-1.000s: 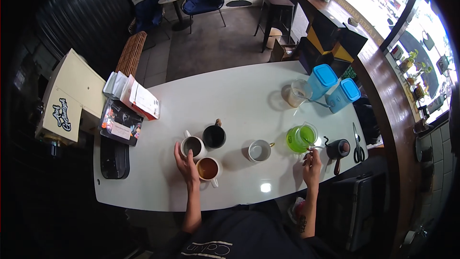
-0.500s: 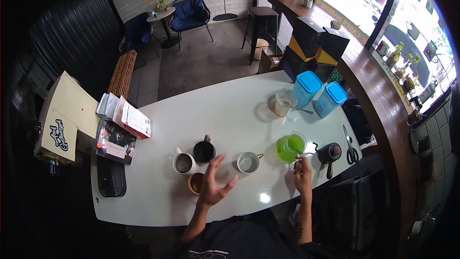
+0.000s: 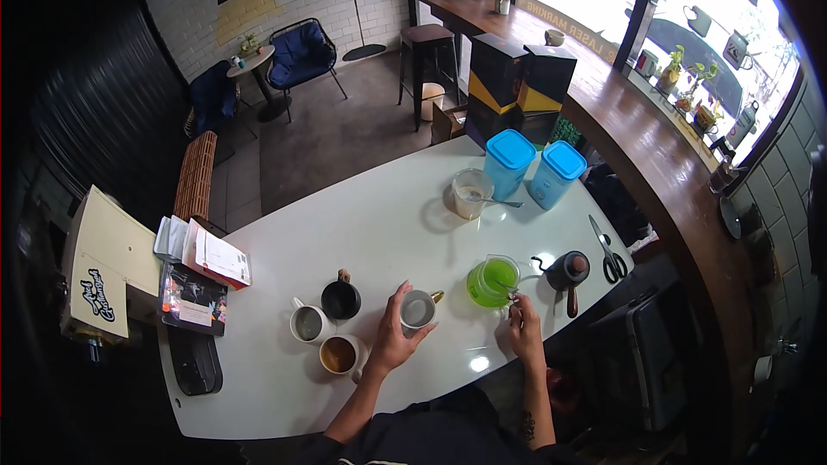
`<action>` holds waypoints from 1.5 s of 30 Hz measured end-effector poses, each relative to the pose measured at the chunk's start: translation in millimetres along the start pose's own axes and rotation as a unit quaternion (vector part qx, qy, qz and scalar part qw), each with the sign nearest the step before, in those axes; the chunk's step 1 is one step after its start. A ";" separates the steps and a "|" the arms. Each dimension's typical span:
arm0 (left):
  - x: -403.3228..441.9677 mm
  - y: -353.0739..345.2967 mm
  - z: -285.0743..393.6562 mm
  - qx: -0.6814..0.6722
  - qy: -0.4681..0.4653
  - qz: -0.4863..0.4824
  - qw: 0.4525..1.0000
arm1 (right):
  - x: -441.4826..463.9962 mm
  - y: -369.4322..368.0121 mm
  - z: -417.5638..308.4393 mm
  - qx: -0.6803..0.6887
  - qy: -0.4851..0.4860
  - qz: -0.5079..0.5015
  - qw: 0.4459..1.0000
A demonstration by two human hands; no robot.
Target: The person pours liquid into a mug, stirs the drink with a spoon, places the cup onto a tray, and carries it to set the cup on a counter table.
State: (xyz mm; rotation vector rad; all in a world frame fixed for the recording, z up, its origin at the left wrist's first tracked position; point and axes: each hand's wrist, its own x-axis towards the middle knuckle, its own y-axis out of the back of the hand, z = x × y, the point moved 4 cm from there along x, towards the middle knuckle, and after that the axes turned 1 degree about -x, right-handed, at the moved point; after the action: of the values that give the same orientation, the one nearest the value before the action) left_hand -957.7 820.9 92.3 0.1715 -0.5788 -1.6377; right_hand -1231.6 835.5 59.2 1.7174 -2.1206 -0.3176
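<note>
My left hand (image 3: pixel 398 331) is wrapped around the side of a white mug (image 3: pixel 419 309) with a gold handle, which stands on the white table. Inside, the mug looks pale grey. To the right, a clear glass jug (image 3: pixel 493 281) holds bright green liquid. The fingers of my right hand (image 3: pixel 525 327) are pinched at its near rim, on the end of a thin spoon (image 3: pixel 506 286) that dips into the liquid. Left of my left hand are a black mug (image 3: pixel 342 298), a white mug (image 3: pixel 307 324) and a mug of brown liquid (image 3: pixel 341 355).
A dark kettle (image 3: pixel 567 273) and scissors (image 3: pixel 610 250) lie right of the jug. Behind are a clear tub (image 3: pixel 473 193) with a spoon, two blue-lidded containers (image 3: pixel 508 155) and dark boxes (image 3: pixel 519 77). A card stand (image 3: pixel 211 254) and black tray (image 3: pixel 194 363) are at the left.
My left hand has moved right from above the brown-liquid mug and closed around the gold-handled mug. My right hand stays at the jug's rim. The whole view has shifted rightward.
</note>
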 end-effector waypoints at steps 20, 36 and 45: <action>-10.5 8.7 34.4 0.082 -0.059 0.101 0.990 | -12.9 13.5 -2.6 -0.045 0.009 0.055 0.997; -49.7 -177.4 144.5 -0.251 -0.034 -0.086 0.964 | -141.4 165.1 28.2 0.109 -0.136 0.104 0.979; -128.7 -328.7 189.6 -0.324 0.031 -0.415 0.850 | -256.6 275.4 71.2 0.155 -0.150 0.273 0.938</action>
State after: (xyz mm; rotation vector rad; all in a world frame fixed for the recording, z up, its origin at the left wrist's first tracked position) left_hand -1310.4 1010.3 75.4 -0.0448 0.1830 -2.5671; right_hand -1461.9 1141.6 68.3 1.1944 -2.8911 -0.0842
